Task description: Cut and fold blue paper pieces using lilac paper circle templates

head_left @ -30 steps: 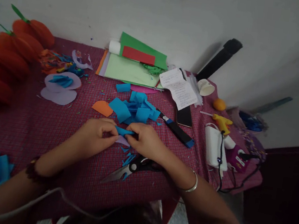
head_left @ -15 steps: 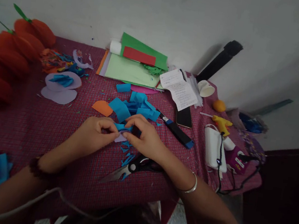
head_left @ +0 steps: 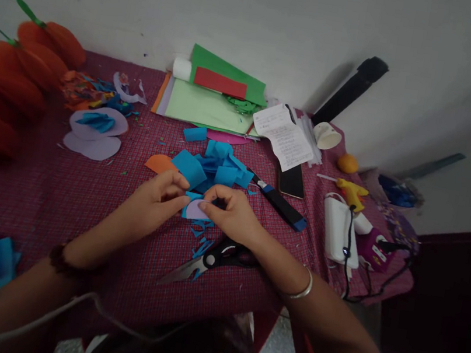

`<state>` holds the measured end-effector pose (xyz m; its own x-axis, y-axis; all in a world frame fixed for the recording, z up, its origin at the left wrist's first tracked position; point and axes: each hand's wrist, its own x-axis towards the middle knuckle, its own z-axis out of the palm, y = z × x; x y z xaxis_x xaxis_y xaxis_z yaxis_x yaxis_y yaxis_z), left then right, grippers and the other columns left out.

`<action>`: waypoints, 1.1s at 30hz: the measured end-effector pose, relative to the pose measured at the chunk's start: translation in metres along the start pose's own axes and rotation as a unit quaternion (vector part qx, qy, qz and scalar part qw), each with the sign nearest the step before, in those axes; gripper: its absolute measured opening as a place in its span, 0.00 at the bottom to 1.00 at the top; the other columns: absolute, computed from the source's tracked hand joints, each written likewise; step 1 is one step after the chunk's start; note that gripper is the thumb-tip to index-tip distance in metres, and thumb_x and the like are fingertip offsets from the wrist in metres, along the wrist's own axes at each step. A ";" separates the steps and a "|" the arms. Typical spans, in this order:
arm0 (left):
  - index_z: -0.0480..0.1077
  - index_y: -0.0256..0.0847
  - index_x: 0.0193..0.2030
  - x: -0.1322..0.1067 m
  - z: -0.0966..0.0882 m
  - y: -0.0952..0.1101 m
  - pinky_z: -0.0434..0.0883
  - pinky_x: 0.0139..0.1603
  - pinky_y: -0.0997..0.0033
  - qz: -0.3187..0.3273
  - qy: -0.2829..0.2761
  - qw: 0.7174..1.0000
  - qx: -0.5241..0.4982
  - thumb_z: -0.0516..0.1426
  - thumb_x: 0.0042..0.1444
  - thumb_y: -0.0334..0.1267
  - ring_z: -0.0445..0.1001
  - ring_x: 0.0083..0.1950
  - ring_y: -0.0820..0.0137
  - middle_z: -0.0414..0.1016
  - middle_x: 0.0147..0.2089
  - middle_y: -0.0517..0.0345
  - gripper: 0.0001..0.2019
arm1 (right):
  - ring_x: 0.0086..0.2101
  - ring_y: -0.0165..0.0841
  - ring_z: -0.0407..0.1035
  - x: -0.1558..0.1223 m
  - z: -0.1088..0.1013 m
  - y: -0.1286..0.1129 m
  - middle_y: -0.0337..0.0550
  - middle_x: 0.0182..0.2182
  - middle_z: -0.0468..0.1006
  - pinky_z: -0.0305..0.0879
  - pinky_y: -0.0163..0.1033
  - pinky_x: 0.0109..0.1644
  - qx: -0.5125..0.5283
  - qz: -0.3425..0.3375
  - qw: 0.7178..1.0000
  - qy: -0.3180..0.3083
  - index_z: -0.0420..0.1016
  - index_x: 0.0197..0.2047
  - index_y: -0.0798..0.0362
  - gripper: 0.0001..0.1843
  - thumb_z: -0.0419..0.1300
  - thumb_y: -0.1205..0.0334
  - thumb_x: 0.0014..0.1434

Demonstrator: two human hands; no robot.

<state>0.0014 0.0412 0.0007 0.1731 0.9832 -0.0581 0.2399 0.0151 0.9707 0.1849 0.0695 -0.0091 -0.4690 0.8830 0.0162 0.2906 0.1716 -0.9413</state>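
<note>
Between my fingertips is a small blue paper [head_left: 185, 212] with a lilac half-round paper piece [head_left: 196, 210] lying flat against it. My left hand [head_left: 160, 198] pinches the blue paper at its left edge. On the other side my right hand [head_left: 230, 211] grips both papers, thumb over the lilac piece. Just beyond my hands lies a heap of folded blue paper pieces [head_left: 223, 169], next to an orange paper piece [head_left: 160, 163]. Scissors [head_left: 209, 260] rest on the cloth below my right hand, blades pointing left, among thin blue scraps [head_left: 202, 247].
A box cutter [head_left: 281, 207] and a phone [head_left: 292, 181] lie to the right, near a yellow glue gun [head_left: 351, 193] and a white device with cables [head_left: 339, 233]. Orange paper pumpkins [head_left: 25, 68] stand left. Coloured sheets [head_left: 201, 106] are stacked against the wall.
The lilac piece now lies flat over the blue paper, with more of both showing. My left hand has shifted slightly up, while my right hand has moved slightly right and down.
</note>
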 end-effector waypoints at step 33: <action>0.68 0.39 0.20 0.005 0.003 -0.014 0.60 0.17 0.78 -0.152 -0.016 0.972 -0.179 0.60 0.47 0.39 0.63 0.16 0.78 0.67 0.16 0.64 0.10 | 0.23 0.24 0.59 0.004 0.007 0.005 0.32 0.22 0.66 0.56 0.31 0.27 0.087 0.038 0.996 -0.008 0.65 0.26 0.54 0.08 0.61 0.62 0.52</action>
<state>0.0021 0.0449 -0.0140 0.1780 0.9174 -0.3559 -0.0627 0.3716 0.9263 0.1791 0.0705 -0.0163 -0.4642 0.8837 -0.0603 0.1778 0.0263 -0.9837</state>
